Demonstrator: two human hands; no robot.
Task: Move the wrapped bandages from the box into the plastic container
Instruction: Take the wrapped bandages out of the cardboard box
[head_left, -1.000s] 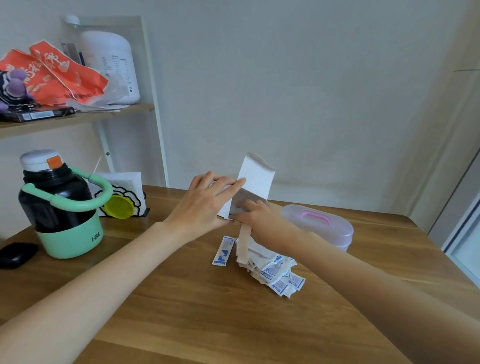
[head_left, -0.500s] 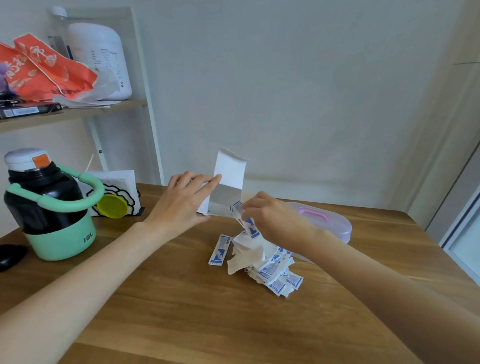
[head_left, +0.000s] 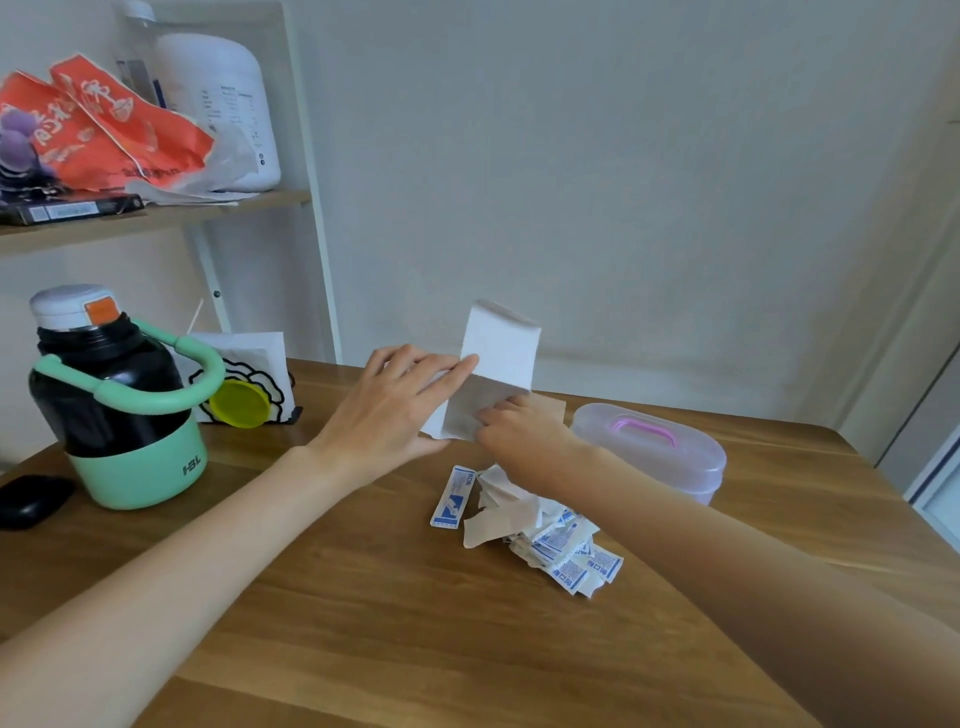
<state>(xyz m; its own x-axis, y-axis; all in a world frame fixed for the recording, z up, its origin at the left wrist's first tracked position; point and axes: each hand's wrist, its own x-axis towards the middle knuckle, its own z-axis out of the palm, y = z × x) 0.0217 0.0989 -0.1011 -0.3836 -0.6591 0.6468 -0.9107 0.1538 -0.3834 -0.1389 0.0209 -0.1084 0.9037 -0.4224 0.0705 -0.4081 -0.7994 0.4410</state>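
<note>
Wrapped bandages (head_left: 540, 535) lie heaped mid-table, beside the lidded plastic container (head_left: 649, 449). Box (head_left: 488, 374) is gripped by left hand (head_left: 395, 410); right hand (head_left: 519, 431) fingers are pinched at its mouth, contents unseen. Box should be kept tilted, emptied fully.

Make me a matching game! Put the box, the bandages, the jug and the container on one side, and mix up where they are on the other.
Things:
1. box
2. bandages
3. jug
4. container

Places:
A. far left on the table
B. held up in the left hand
C. lid on, right of the hands
D. piled on the table

Pairs: 1-B, 2-D, 3-A, 4-C
</note>
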